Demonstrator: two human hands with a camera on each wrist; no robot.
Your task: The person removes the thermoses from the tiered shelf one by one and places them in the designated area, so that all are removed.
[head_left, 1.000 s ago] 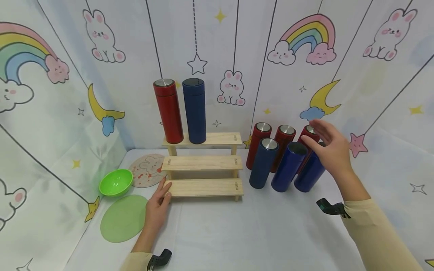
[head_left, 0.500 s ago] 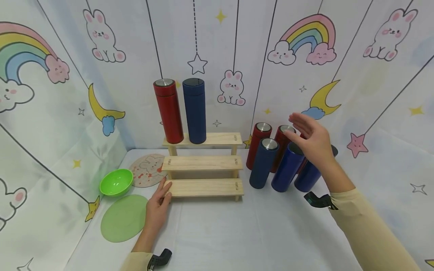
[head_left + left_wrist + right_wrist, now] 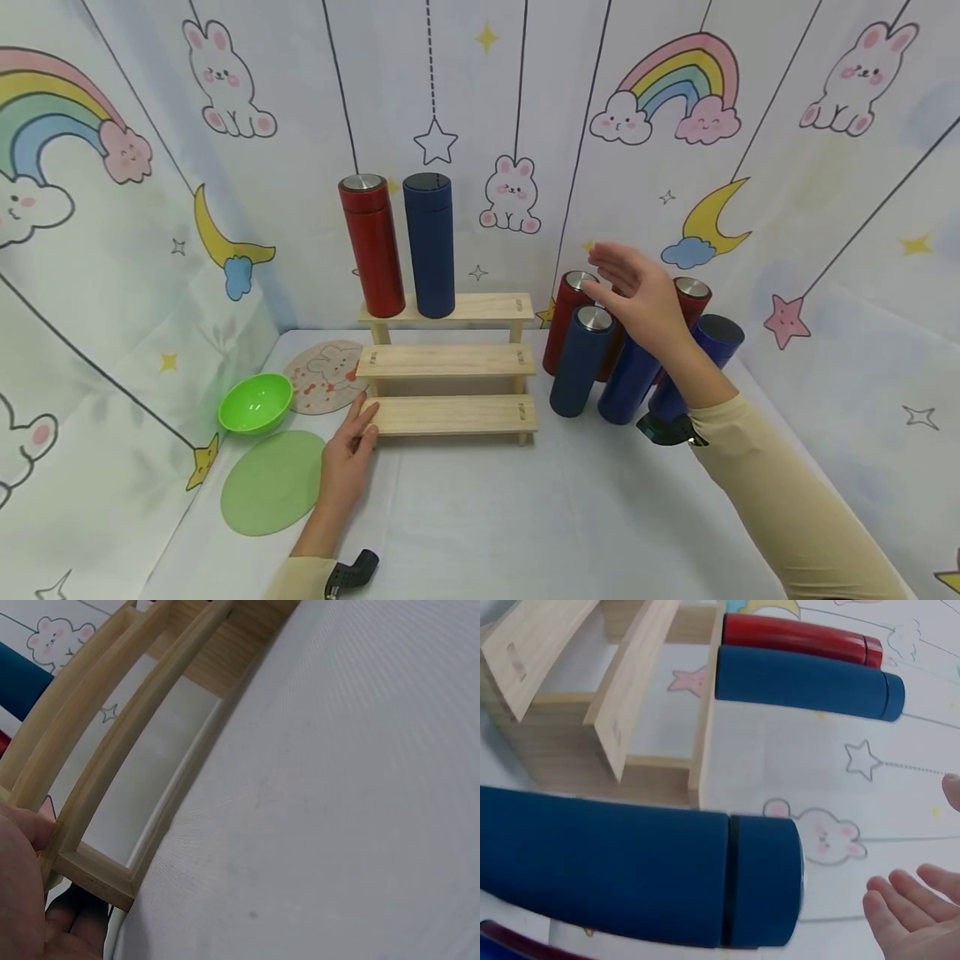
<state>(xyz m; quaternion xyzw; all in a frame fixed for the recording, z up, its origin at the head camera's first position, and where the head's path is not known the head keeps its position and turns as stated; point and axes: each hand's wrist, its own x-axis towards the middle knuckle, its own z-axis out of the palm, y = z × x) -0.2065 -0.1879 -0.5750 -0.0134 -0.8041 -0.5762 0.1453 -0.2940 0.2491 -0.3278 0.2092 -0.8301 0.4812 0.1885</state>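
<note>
My left hand (image 3: 347, 458) holds the left end of a three-tier wooden display rack (image 3: 450, 361), its thumb and fingers on either side of the lowest tier's end in the left wrist view. A red thermos flask (image 3: 373, 250) and a blue one (image 3: 430, 250) stand upright on the top tier. Over a group of flasks right of the rack hovers my right hand (image 3: 633, 300), fingers apart and holding nothing. Nearest to it are a steel-lidded blue flask (image 3: 580, 367) and a red flask (image 3: 556, 342) behind that. The hand and arm partly cover other red and blue flasks.
Left of the rack lie a green bowl (image 3: 256, 404), a green round mat (image 3: 270, 483) and a bunny-patterned round mat (image 3: 326, 379). More flasks, one red (image 3: 692, 293) and one dark blue (image 3: 722, 333), stand at the group's right. A printed curtain (image 3: 487, 83) hangs behind.
My right hand has moved left across the flask tops, from the rightmost ones to the leftmost, uncovering the right-hand red and blue flasks. My left hand stays at the rack.
</note>
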